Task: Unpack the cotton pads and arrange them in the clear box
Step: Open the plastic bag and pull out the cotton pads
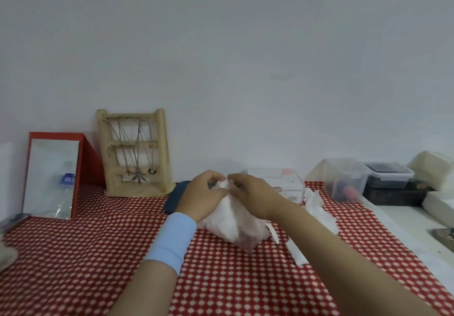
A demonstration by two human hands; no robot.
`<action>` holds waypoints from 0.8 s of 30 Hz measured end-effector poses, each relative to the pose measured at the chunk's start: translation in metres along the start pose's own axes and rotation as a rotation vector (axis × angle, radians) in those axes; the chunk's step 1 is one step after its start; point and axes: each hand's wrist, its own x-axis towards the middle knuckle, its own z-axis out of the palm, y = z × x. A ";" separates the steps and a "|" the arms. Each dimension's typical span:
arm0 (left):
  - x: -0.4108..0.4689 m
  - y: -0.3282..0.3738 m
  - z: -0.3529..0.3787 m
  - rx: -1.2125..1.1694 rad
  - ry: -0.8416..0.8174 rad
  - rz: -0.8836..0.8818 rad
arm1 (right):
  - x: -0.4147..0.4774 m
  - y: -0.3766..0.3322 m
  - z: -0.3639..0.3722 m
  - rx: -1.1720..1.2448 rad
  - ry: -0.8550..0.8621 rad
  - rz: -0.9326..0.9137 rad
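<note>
A white plastic bag of cotton pads (pixel 233 224) stands on the red dotted tablecloth (pixel 98 254) in the middle. My left hand (pixel 202 196), with a light blue wristband, pinches the bag's top from the left. From the right, my right hand (pixel 253 196) pinches the same top. The two hands meet at the bag's mouth. Behind my right hand stands a clear box (pixel 282 180) with a printed label, partly hidden by the hand.
A wooden jewellery stand (pixel 134 153) and a red-framed mirror (pixel 52 177) stand at the back left. A dark blue cloth (pixel 175 197) lies behind my left hand. Torn white wrapping (pixel 317 205) lies right of the bag. Clear storage tubs (pixel 344 178) stand at the back right.
</note>
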 end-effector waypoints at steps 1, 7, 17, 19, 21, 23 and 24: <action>0.000 0.001 0.000 -0.023 0.008 0.008 | 0.002 0.001 0.000 0.034 0.076 0.021; -0.006 -0.001 0.000 0.004 0.014 0.014 | 0.000 0.002 0.003 0.152 0.219 0.044; -0.005 -0.010 0.005 0.656 0.202 0.067 | -0.016 0.015 -0.015 -0.018 0.195 0.063; -0.007 -0.009 0.010 0.726 0.089 0.039 | -0.021 0.019 -0.018 -0.075 0.198 0.115; -0.008 -0.011 0.013 0.714 0.041 0.028 | -0.026 0.021 -0.019 -0.128 0.162 0.146; -0.005 -0.014 0.010 0.586 0.104 0.057 | -0.030 0.021 -0.015 -0.127 0.100 0.104; -0.004 -0.016 0.008 0.523 0.137 0.058 | -0.030 0.018 -0.011 -0.118 0.065 0.069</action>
